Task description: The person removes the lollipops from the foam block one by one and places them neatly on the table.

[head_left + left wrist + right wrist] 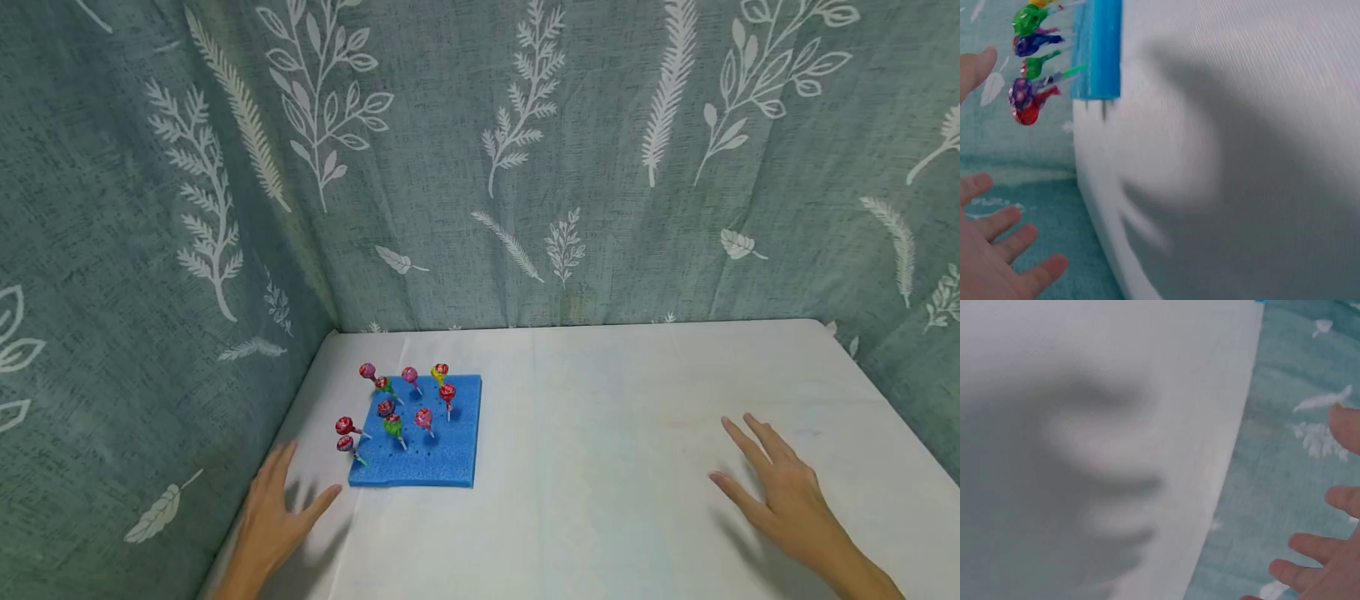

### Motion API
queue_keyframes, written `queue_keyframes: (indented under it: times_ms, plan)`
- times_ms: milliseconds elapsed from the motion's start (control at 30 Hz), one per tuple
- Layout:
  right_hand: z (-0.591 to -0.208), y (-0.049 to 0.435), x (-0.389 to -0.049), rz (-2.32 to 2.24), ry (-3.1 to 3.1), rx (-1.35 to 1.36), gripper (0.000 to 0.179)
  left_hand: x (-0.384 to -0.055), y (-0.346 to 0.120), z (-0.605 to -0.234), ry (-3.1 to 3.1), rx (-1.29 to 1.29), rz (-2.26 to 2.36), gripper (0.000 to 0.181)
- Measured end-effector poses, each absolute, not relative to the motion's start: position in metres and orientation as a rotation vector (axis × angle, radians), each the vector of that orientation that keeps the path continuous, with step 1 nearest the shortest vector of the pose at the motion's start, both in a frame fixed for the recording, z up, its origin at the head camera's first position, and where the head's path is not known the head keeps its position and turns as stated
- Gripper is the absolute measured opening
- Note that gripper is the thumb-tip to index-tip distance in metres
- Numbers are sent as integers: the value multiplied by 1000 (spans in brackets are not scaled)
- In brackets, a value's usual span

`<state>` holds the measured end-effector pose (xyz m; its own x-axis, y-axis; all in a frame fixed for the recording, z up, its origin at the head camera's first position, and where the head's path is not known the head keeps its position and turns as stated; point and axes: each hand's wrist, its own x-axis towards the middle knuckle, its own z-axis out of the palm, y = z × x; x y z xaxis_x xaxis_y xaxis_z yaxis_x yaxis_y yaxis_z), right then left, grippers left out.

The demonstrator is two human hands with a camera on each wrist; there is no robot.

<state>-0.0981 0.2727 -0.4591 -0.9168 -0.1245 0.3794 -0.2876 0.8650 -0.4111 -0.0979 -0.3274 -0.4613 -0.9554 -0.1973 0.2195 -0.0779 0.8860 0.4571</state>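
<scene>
Several wrapped lollipops stand by their sticks in a blue foam block on the left half of the table, some leaning outward past its left edge. Small holes dot the block's top. My left hand hovers at the block's near left corner, fingers spread and holding nothing. In the left wrist view that hand is beside the block's end, apart from the lollipops. Far to the right, my right hand is held over the table with spread fingers, also holding nothing.
A white cloth covers the table. Grey-green curtains with white leaf patterns hang behind it and along both sides. The left curtain runs close beside my left hand. Both hands cast shadows on the cloth.
</scene>
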Motion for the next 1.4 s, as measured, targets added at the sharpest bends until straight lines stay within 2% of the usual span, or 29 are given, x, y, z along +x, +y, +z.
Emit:
queue_keyframes:
  times_ms: [267, 467, 933, 1200, 1400]
  plan:
    - [-450, 240, -107, 846, -2713, 338, 69, -107, -321, -464, -2731, 196, -903, 90]
    - [-445, 218, -115, 997, -2692, 435, 65, -119, -321, -489, -2651, 77, -1019, 83]
    - [-446, 161, -145, 1236, -2602, 615, 58, -141, -313, -525, -2697, 214, -1173, 87]
    - [-444, 131, -158, 1307, -2612, 647, 57, -135, -284, -495, -2796, 340, -1298, 88]
    - [-445, 109, -168, 1340, -2585, 730, 55, -138, -284, -499, -2825, 371, -1270, 82]
